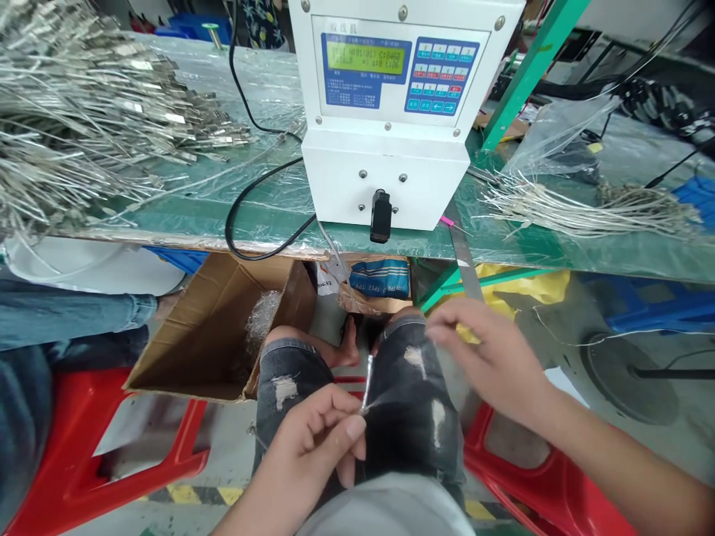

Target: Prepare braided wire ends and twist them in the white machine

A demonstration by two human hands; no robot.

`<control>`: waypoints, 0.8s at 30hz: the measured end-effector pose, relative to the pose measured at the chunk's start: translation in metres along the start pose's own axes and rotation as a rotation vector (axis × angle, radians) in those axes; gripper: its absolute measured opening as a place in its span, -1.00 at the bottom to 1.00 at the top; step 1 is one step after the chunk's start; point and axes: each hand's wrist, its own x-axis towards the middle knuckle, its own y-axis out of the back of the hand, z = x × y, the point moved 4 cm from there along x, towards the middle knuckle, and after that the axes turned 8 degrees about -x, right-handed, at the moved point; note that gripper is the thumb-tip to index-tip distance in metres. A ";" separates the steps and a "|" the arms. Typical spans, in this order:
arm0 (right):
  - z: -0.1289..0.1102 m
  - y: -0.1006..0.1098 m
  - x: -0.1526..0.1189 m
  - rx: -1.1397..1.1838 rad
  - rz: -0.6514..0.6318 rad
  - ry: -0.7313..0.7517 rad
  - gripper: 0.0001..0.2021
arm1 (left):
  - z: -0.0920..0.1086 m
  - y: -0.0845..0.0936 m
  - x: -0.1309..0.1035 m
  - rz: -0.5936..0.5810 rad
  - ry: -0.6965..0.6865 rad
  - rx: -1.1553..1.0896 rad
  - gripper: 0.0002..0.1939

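My left hand (pixel 324 439) is in front of my lap, thumb and fingertips closed on a thin cable with a silvery end (pixel 367 383). The cable's bright end points up and away from me, between my knees. My right hand (pixel 485 353) is over my right knee, fingers bent and smeared by motion; whether it holds anything I cannot make out. Beyond both hands, a white machine (pixel 385 171) stands on the bench, with a lit display (pixel 366 59), a keypad (pixel 441 77) and a black clamp-like head (pixel 380 216) on its lower front.
A large heap of cables (pixel 100 112) covers the bench's left side. A smaller cable bundle (pixel 586 208) lies at right, near a metal ruler (pixel 465 257) jutting over the edge. Below are a cardboard box (pixel 190 327) and red stools (pixel 61 461). Another person's leg (pixel 72 313) is at left.
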 end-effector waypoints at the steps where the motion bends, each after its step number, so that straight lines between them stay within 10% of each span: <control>1: 0.004 0.003 -0.002 0.016 0.062 -0.085 -0.84 | 0.002 0.001 0.000 0.028 -0.022 -0.021 -0.67; 11: -0.020 -0.084 -0.033 0.804 -0.005 -0.507 -0.78 | 0.008 -0.012 0.012 0.145 -0.160 -0.129 -0.62; 24: -0.017 -0.074 -0.017 0.734 -0.159 -0.548 -0.81 | 0.003 -0.007 0.012 0.081 -0.172 0.114 -0.74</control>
